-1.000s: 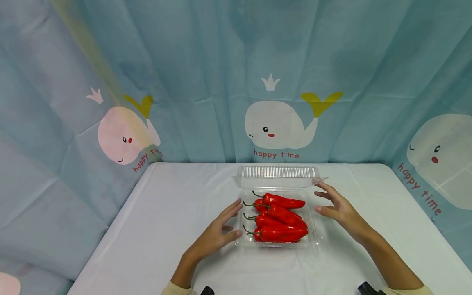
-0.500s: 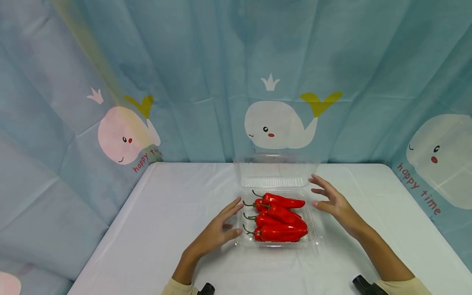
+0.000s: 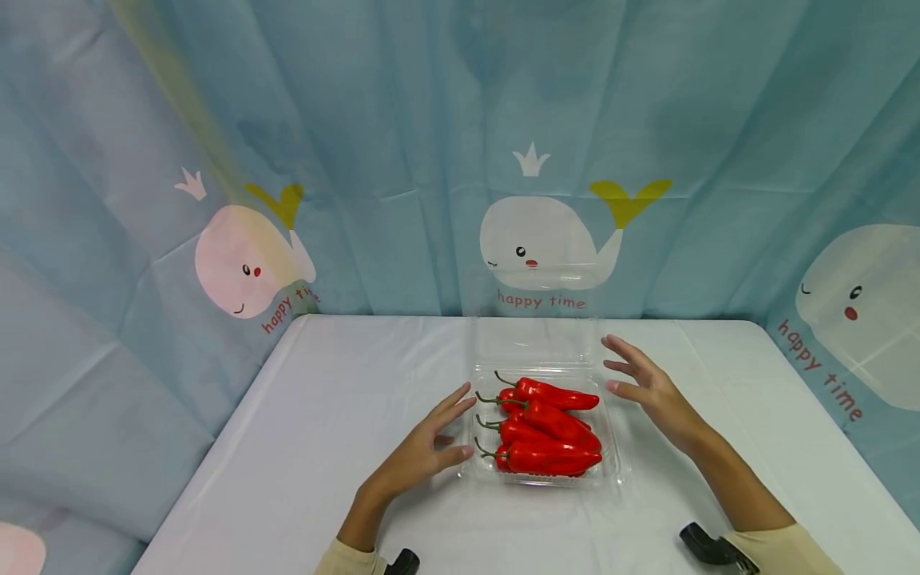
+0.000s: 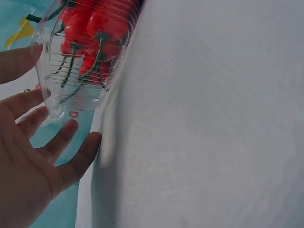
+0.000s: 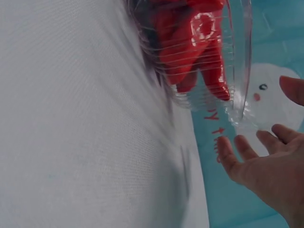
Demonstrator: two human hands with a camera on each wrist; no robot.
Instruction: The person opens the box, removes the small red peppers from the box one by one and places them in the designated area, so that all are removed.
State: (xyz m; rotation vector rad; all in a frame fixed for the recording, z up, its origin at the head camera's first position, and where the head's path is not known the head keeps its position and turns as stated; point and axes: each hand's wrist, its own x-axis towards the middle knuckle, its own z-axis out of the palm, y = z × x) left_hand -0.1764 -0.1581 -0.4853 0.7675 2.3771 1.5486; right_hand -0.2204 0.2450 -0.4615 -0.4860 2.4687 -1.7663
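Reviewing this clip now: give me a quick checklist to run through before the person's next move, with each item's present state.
1. Peppers inside the tray: ok; the red bodies lie within its walls.
2. Tray resting on the table: ok; it sits on the white cloth.
3. Lid held by a hand: not ok; it is raised behind the tray and neither hand grips it.
4. Right hand free: ok; fingers spread, holding nothing.
5. Left hand touching the rim: cannot tell; fingertips overlap it in the left wrist view.
6. Stems clear of the left rim: cannot tell; they point towards it.
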